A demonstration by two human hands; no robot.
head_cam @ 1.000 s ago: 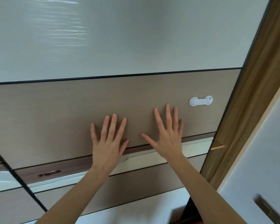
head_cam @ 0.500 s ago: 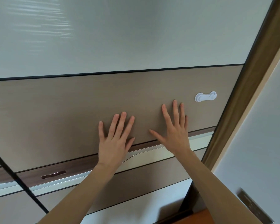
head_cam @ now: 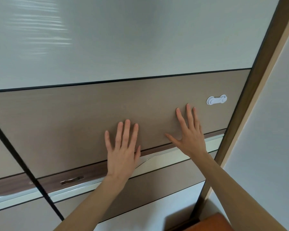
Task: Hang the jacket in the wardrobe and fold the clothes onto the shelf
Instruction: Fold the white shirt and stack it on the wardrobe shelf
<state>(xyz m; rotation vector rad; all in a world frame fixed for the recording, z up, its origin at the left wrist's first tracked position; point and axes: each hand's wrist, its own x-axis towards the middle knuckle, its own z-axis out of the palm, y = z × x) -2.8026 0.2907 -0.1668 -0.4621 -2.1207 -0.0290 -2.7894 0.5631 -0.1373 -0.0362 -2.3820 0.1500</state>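
A sliding wardrobe door (head_cam: 73, 127) fills the view, with a brown middle panel between glossy white panels. My left hand (head_cam: 122, 147) presses flat on the brown panel, fingers straight and spread. To its right, my right hand (head_cam: 188, 134) lies flat on the same panel, fingers spread. The door reaches the wooden frame (head_cam: 250, 97) on the right, so the inside of the wardrobe is hidden. No jacket or other clothes are in view.
A white plastic child-safety latch (head_cam: 216, 100) is stuck to the brown panel near its right edge. A recessed metal pull (head_cam: 72, 180) sits in the dark trim strip lower left. A second door (head_cam: 0, 155) overlaps at far left. An orange-brown surface (head_cam: 223, 222) shows at the bottom right.
Both hands have slid right across the brown panel together with the door. The door's right edge and the latch now sit nearer the wooden frame.
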